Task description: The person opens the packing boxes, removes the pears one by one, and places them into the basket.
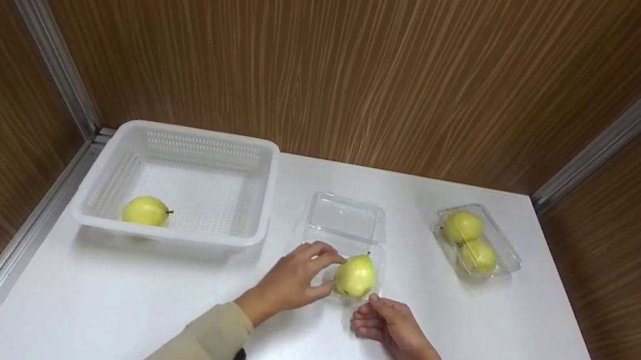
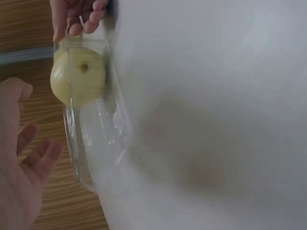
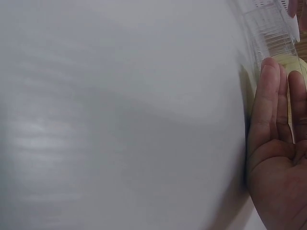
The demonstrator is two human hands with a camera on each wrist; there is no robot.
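Observation:
A yellow-green pear [image 1: 355, 276] sits in the near half of a clear plastic clamshell box [image 2: 72, 129], stem pointing away in the head view. The box's lid [image 1: 346, 219] lies folded back behind it. Beside the pear's left is my left hand [image 1: 299, 272], thumb and fingers spread apart; the left wrist view shows a gap between this hand and the fruit. My right hand [image 1: 393, 330] is at the box's near right corner, its thumb at the rim. Straight fingers [image 3: 267, 93] lie along the outer wall in the right wrist view.
At left stands a white perforated basket [image 1: 166, 234] with one pear [image 1: 147, 211] inside. A closed clear box [image 1: 503, 265] at right holds two pears [image 1: 462, 227]. Wood-grain panels [image 1: 343, 52] enclose the white table [image 1: 528, 348] at the back and sides.

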